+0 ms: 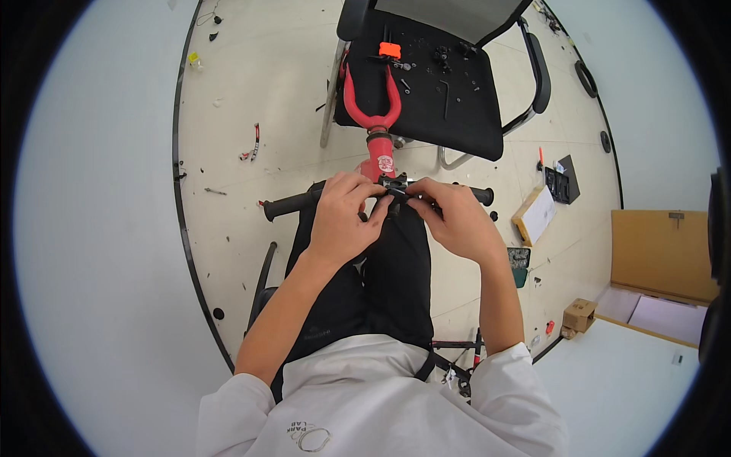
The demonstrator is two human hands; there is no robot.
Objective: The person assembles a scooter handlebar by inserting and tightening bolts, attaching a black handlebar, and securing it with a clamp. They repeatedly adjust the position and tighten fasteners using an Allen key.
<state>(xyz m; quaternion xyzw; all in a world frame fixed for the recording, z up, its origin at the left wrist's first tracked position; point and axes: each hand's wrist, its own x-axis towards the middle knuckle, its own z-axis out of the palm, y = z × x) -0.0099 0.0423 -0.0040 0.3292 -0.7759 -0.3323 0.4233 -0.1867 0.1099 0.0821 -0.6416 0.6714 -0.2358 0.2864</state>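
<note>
Above my lap lies a bicycle handlebar with black grips, the left grip point(288, 206) reaching farther out than the right grip point(481, 196). At its middle is a dark metal stem clamp point(394, 183), in line with a red head tube point(381, 158) and red fork point(373, 120) pointing away from me. My left hand point(344, 215) pinches at the near side of the clamp, thumb and fingertips together. Opposite it, my right hand point(462, 221) is closed, its fingertips meeting the same small dark part. The fingers largely hide that part, so its kind is unclear.
A black chair seat point(464, 122) ahead carries an orange piece point(390, 51), a hex key point(446, 100) and small hardware. On the right floor lie a tool case point(557, 185), a wood-edged board point(535, 215) and a green box point(519, 266). A cardboard box point(579, 314) stands farther right.
</note>
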